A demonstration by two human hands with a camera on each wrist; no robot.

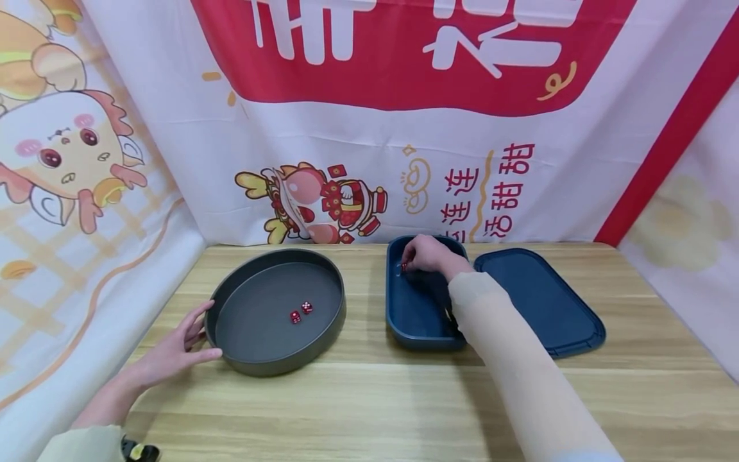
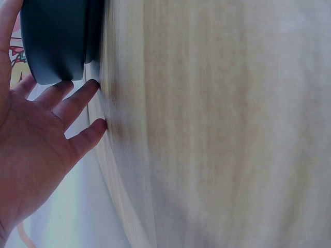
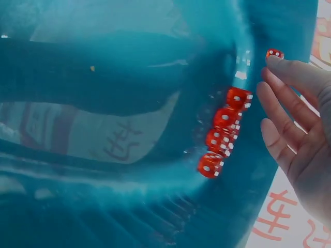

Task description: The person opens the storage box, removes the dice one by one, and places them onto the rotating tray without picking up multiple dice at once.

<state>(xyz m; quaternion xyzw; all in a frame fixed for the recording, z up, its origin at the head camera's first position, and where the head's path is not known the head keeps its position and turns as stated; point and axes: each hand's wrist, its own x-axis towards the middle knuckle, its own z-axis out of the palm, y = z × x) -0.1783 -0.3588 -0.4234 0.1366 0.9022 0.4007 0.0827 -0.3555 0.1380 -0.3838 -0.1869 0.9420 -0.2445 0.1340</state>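
A red die [image 3: 274, 52] with white pips is pinched between the thumb and fingers of my right hand [image 1: 428, 255], over the far end of a dark blue rectangular box [image 1: 410, 308]. Several more red dice [image 3: 217, 138] sit in a row along that end inside the box; in the head view my hand hides them. To the left stands a round dark grey pan [image 1: 248, 314], with two red dice [image 1: 296, 317] lying close together on its floor. My left hand [image 1: 167, 353] rests against the pan's left side, fingers spread and fairly straight in the left wrist view.
Right of the box lies its flat blue lid [image 1: 548, 301], partly behind my right forearm. All of this stands on a wood-grain table [image 1: 369, 398]. A printed cloth [image 1: 323, 135] hangs close behind the table's back edge, with more cloth at both sides.
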